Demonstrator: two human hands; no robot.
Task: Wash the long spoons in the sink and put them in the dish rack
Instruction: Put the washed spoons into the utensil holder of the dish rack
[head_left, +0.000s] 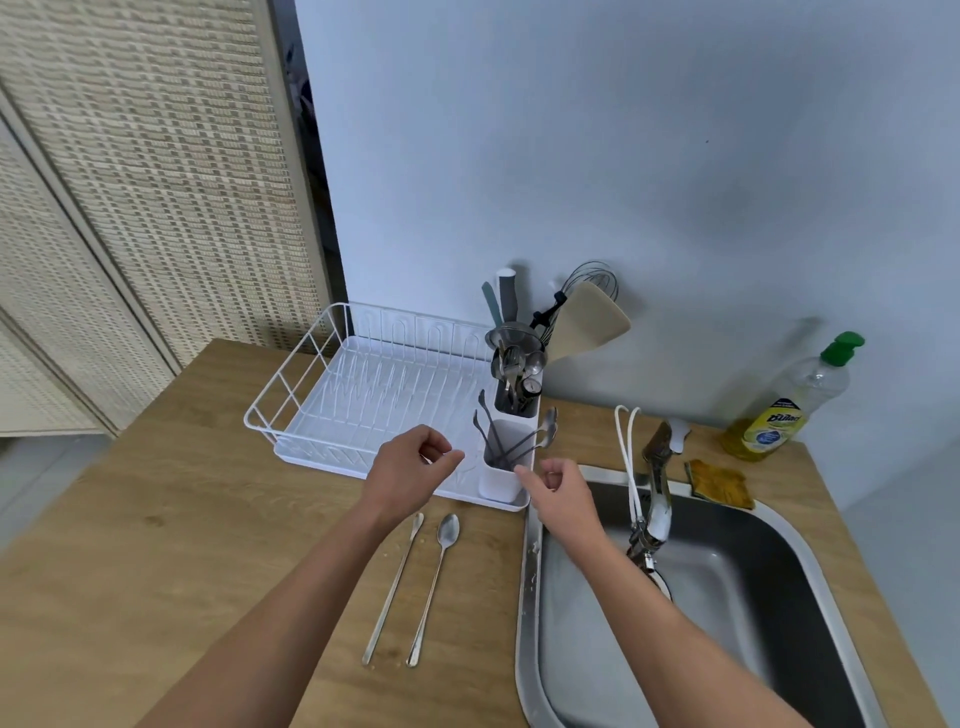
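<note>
Long spoons (415, 587), two of them, lie side by side on the wooden counter (156, 545), bowls pointing away toward the dish rack (363, 384) and handles toward the near edge, just left of the sink (727, 597). The rack sits toward the counter's back edge, and its white cutlery cup (506, 475) at the right end holds several more spoons leaning outward. The left hand (410, 467) hovers over the rack's front rim, fingers loosely curled, holding nothing. The right hand (558, 491) hangs just beside the cup, near the sink's left rim, fingers likewise relaxed and empty. A tap (655, 499) rises over the basin, with a yellow sponge (719, 483) and a bottle of dish soap (784, 410) at the counter's far right corner.
</note>
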